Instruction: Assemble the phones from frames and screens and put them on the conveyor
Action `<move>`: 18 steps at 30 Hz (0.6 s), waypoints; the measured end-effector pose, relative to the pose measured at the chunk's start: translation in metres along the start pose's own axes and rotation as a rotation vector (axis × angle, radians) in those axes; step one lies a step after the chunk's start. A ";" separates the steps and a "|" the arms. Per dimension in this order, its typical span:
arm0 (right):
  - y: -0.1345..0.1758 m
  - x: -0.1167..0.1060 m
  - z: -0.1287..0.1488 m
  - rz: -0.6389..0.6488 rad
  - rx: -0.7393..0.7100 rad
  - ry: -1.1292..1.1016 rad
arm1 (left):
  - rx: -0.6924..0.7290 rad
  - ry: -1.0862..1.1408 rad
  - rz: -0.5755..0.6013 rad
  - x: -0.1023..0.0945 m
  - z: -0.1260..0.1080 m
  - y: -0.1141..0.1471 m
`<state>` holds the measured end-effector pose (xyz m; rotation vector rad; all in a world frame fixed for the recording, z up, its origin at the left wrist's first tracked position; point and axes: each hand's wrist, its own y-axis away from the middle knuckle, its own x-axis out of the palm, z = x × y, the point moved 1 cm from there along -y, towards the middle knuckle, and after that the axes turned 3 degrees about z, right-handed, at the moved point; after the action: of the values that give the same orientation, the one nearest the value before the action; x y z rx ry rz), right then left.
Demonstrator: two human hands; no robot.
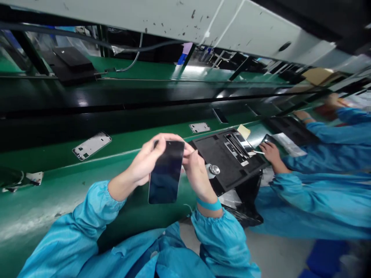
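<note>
Head view: left hand (145, 162) and right hand (197, 173) both grip the phone (166, 172) by its edges; keep fingertips off the glass.

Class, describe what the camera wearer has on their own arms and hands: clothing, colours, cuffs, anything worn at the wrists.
Both arms wear loose, bright blue smock sleeves with gathered elastic cuffs: left sleeve, right sleeve. The left hand and right hand are bare, ungloved. A plain blue wristband circles the right wrist just above the cuff. No markings are visible.
</note>
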<state>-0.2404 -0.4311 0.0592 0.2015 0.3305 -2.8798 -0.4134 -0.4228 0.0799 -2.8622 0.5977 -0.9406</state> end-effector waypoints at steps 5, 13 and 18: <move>0.033 0.015 -0.006 0.375 0.024 0.058 | 0.075 0.130 -0.170 -0.015 -0.024 -0.002; 0.036 0.040 -0.032 0.322 0.007 -0.035 | 0.234 0.102 -0.279 -0.006 -0.026 0.003; 0.036 0.050 -0.046 0.333 -0.111 0.068 | 0.361 0.059 -0.128 0.005 -0.029 0.024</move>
<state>-0.2750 -0.4646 -0.0005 0.3035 0.4237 -2.5234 -0.4350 -0.4452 0.1015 -2.5790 0.2196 -1.0332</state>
